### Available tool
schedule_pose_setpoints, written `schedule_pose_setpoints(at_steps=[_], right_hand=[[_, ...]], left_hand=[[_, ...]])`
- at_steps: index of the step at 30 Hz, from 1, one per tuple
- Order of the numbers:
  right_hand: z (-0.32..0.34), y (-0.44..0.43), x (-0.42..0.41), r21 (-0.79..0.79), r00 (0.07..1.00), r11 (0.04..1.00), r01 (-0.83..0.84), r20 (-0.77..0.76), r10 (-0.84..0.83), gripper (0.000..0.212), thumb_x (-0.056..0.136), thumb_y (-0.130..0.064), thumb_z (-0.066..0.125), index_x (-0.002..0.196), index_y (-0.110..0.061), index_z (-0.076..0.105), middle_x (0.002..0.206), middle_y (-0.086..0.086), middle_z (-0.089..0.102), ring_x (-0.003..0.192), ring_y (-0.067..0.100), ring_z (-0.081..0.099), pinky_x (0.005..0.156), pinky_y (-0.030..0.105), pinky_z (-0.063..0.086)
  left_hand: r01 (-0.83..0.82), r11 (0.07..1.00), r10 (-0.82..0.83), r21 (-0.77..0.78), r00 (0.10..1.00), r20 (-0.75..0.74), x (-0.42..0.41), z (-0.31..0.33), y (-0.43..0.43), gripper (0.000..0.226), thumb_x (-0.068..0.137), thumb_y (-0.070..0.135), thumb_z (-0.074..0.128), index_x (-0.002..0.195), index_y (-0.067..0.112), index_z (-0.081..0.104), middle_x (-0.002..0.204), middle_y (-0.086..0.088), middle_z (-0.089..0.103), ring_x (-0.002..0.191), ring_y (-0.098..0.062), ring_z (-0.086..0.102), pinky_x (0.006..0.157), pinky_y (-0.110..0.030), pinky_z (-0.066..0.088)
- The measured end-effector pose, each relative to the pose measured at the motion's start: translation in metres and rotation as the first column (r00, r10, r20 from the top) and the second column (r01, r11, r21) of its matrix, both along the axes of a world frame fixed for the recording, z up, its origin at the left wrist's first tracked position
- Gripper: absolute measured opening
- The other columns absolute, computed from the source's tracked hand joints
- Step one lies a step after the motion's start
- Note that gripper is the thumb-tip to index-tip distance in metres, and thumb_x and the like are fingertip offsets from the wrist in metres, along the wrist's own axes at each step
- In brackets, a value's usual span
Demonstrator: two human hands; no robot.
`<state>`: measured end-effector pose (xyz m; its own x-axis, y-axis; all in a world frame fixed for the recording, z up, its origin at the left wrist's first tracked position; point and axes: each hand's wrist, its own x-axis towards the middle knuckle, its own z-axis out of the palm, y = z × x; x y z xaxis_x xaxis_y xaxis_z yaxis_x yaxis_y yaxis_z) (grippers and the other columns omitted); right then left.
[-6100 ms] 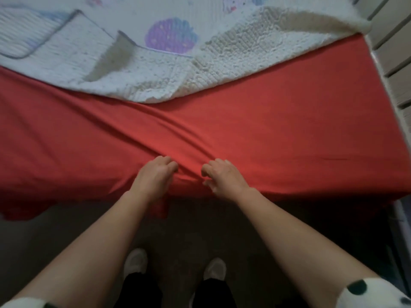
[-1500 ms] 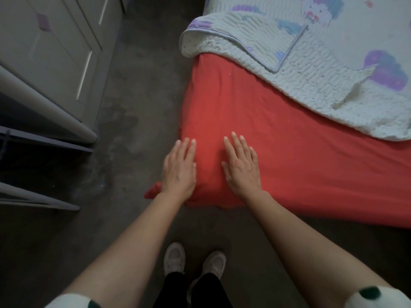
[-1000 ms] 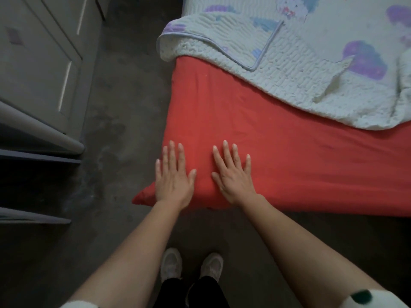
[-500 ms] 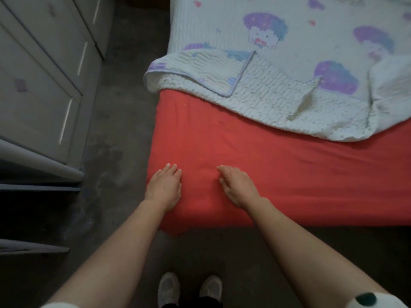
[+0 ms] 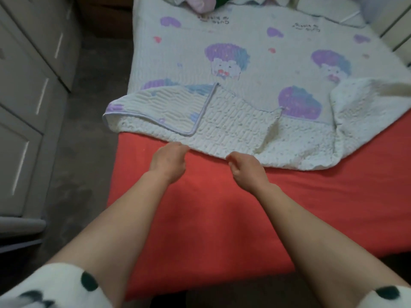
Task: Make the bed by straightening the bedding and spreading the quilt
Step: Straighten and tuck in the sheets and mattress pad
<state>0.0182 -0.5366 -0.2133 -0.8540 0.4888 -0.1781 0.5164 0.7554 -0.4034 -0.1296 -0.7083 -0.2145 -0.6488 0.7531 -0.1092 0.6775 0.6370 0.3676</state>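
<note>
Left hand: fingers curled forward, tips at the near hem of the quilt. Cannot tell whether they pinch it.
Right hand: curled the same way, just beside the same hem. Grip not resolvable either.
The 2 hands sit near each other over the left half of the bed, above the red sheet.

Judgement: both are set at the hem to take hold and draw the quilt toward the foot.

Quilt covers only the far part of the bed. Its near strip is turned back, underside up. The left corner is doubled over and the right side is bunched.

Sheet lies bare and fairly flat across the near part, so the pull path looks open. On the left, a narrow strip of floor runs between the bed and the drawers.
</note>
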Motion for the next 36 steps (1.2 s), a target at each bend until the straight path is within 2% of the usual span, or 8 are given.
schedule_pose_setpoints(at_steps=[7, 11, 17, 22, 25, 30, 33, 36], right_hand=[[-0.027, 0.072, -0.074, -0.025, 0.994, 0.999, 0.043, 0.103, -0.04, 0.034, 0.096, -0.018, 0.046, 0.129, -0.016, 0.055, 0.128, 0.005, 0.06, 0.12, 0.025, 0.052, 0.101, 0.039, 0.04], [-0.048, 0.096, -0.102, -0.007, 0.974, 1.0, -0.002, 0.228, 0.004, 0.044, 0.097, -0.019, 0.044, 0.141, -0.019, 0.043, 0.143, 0.003, 0.047, 0.13, 0.024, 0.043, 0.108, 0.039, 0.033], [-0.072, 0.109, -0.112, 0.005, 0.932, 0.996, -0.093, 0.352, 0.086, 0.033, 0.096, -0.022, 0.044, 0.128, -0.018, 0.049, 0.131, 0.003, 0.051, 0.115, 0.026, 0.051, 0.097, 0.043, 0.041], [-0.058, 0.108, -0.123, 0.013, 0.959, 0.999, -0.05, 0.28, 0.044, 0.054, 0.096, -0.019, 0.049, 0.147, -0.019, 0.03, 0.149, 0.006, 0.037, 0.13, 0.027, 0.043, 0.107, 0.041, 0.035], [-0.041, 0.1, -0.132, 0.152, 0.995, 0.988, -0.015, 0.095, 0.0, 0.085, 0.087, -0.013, 0.061, 0.153, -0.017, 0.006, 0.16, 0.006, 0.012, 0.144, 0.026, 0.022, 0.115, 0.046, 0.024], [-0.022, 0.083, -0.144, 0.377, 0.991, 0.921, -0.096, 0.121, 0.054, 0.107, 0.081, -0.012, 0.065, 0.15, -0.03, -0.016, 0.16, -0.002, -0.013, 0.148, 0.024, -0.005, 0.116, 0.049, 0.003], [-0.017, 0.073, -0.141, 0.366, 0.976, 0.916, -0.164, 0.198, 0.096, 0.083, 0.086, -0.009, 0.056, 0.151, -0.031, 0.011, 0.161, -0.004, 0.004, 0.148, 0.019, 0.002, 0.116, 0.045, 0.002], [-0.004, 0.052, -0.125, 0.335, 0.957, 0.908, -0.253, 0.222, 0.185, 0.047, 0.085, -0.008, 0.052, 0.13, -0.024, 0.054, 0.146, 0.004, 0.044, 0.139, 0.022, 0.033, 0.111, 0.035, 0.021]], left_hand=[[0.058, 0.988, -0.064, -0.143, 0.997, -0.033, -0.085, -0.037, 0.088, 0.038, 0.083, 0.0, 0.05, 0.119, 0.011, 0.057, 0.12, -0.008, 0.054, 0.113, -0.03, 0.05, 0.088, -0.041, 0.045], [0.124, 0.963, -0.144, -0.239, 0.987, -0.069, -0.115, -0.061, 0.111, 0.018, 0.087, 0.013, 0.052, 0.103, 0.01, 0.058, 0.113, -0.009, 0.053, 0.105, -0.031, 0.052, 0.081, -0.042, 0.043], [0.127, 0.952, -0.159, -0.278, 0.982, -0.098, -0.126, -0.078, 0.116, 0.023, 0.091, 0.012, 0.048, 0.112, 0.013, 0.059, 0.114, -0.008, 0.058, 0.106, -0.032, 0.056, 0.072, -0.034, 0.039], [-0.05, 0.999, 0.05, 0.007, 0.998, -0.038, -0.143, -0.051, 0.087, 0.016, 0.084, 0.011, 0.049, 0.094, 0.015, 0.061, 0.096, -0.008, 0.066, 0.091, -0.034, 0.06, 0.066, -0.031, 0.035], [-0.157, 0.979, 0.158, 0.134, 0.987, 0.0, -0.147, -0.026, 0.06, 0.03, 0.076, 0.024, 0.04, 0.088, 0.014, 0.066, 0.091, -0.016, 0.068, 0.088, -0.038, 0.06, 0.065, -0.032, 0.035], [-0.33, 0.889, 0.311, 0.317, 0.944, 0.111, -0.147, 0.008, -0.008, 0.032, 0.065, 0.021, 0.037, 0.071, 0.007, 0.064, 0.076, -0.021, 0.066, 0.079, -0.039, 0.06, 0.068, -0.042, 0.047], [-0.373, 0.871, 0.354, 0.319, 0.928, 0.119, -0.136, 0.018, -0.047, 0.032, 0.065, 0.021, 0.037, 0.068, 0.004, 0.064, 0.065, -0.014, 0.059, 0.071, -0.035, 0.057, 0.061, -0.035, 0.039], [-0.39, 0.891, 0.379, 0.23, 0.921, 0.095, -0.117, 0.027, -0.085, 0.027, 0.066, 0.028, 0.039, 0.07, 0.013, 0.061, 0.071, -0.013, 0.058, 0.077, -0.036, 0.057, 0.062, -0.031, 0.03]])
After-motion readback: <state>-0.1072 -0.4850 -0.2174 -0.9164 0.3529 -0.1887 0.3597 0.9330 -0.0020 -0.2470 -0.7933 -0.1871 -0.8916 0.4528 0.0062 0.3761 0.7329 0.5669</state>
